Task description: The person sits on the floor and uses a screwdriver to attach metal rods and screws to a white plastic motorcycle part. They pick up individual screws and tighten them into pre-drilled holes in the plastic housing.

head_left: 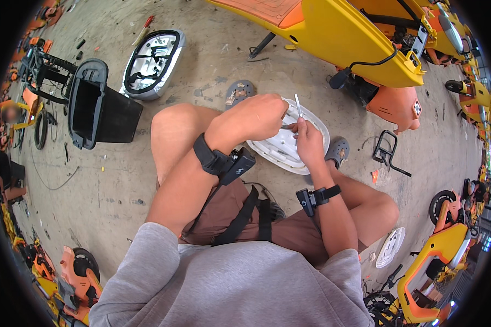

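Concrete workshop floor, yellow-and-orange scooter bodies all round; seated, knees up.

White plastic panel point(289, 143) propped between knees, directly under both hands. Left hand point(256, 117) clenched, resting on panel's upper edge. Right hand point(309, 139) pinching thin metal tool point(297, 106), tip upward, just beside left knuckles. Black storage tub point(95, 109) well left of left hand.

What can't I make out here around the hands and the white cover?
Head view only:
- Left hand: its palm and fingertips face away, so its grip is hidden.
- White cover: its near edge is hidden behind both hands and the knee.
- Thin tool in the right hand: its tip is too small to identify.
- Black bin: its inside is too dark to see.
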Demonstrator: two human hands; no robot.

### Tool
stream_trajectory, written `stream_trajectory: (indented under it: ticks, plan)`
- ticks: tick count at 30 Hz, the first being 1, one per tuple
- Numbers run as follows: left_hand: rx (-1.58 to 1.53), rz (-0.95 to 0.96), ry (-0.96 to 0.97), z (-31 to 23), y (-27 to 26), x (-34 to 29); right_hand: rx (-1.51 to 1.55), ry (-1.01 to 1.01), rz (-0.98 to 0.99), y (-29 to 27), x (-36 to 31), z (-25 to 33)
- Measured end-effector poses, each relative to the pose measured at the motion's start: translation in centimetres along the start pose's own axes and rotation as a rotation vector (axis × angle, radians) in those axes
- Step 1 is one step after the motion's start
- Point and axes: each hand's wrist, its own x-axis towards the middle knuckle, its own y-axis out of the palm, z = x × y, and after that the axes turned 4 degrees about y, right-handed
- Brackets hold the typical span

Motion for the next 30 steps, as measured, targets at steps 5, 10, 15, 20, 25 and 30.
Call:
stream_trajectory:
  ticks: [5, 10, 15, 20, 25, 30]
  plan:
    - [-0.003, -0.002, -0.004, -0.1, 0.4, 0.1, -0.022, -0.057, -0.013, 0.6, -0.5, 0.3]
    - [0.025, 0.01, 0.008, -0.2, 0.1, 0.3, -0.252, -0.173, -0.016, 0.7, 0.2, 1.9]
    - [-0.071, -0.263, 0.077, 0.2, 0.9, 0.7, -0.41, -0.534, 0.006, 1.0, 2.4, 2.1]
    - [0.112, -0.187, -0.06, 1.8, 2.2, 1.7, -0.489, -0.239, 0.185, 0.3, 2.7, 3.9]
    - [0.25, -0.209, -0.036, 3.5, 5.7, 2.2, -0.503, -0.307, 0.155, 0.1, 3.6, 2.5]
    - [0.329, -0.181, -0.051, 3.1, 6.4, 3.0, -0.595, -0.396, 0.097, -0.5, 4.1, 1.6]
